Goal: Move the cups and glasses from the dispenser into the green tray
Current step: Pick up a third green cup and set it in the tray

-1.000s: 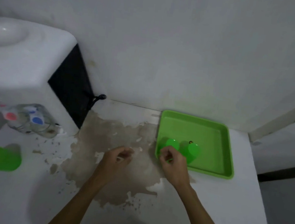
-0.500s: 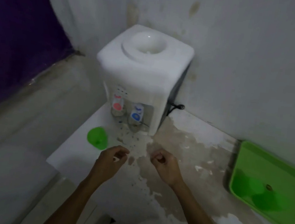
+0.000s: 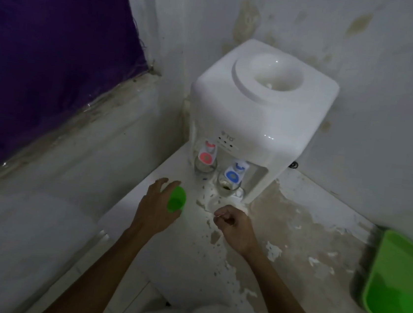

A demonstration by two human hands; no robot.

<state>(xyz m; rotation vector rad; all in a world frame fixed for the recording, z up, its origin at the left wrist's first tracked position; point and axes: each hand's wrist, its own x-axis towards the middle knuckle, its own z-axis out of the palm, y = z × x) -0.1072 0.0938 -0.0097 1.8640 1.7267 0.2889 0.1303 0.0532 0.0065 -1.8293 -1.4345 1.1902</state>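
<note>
Left hand (image 3: 156,208) spread around green cup (image 3: 176,200), hiding its side; right hand (image 3: 235,224) loosely curled, empty.

I look down on a run-down domestic corner: a white tabletop water dispenser (image 3: 258,121) on a peeling white painted counter (image 3: 294,233), against stained, damp-marked whitewashed walls (image 3: 389,74).

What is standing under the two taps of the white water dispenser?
Under each tap of the white water dispenser stands one clear glass: the left glass under the red tap, the right glass under the blue tap. Their contents cannot be told.
</note>
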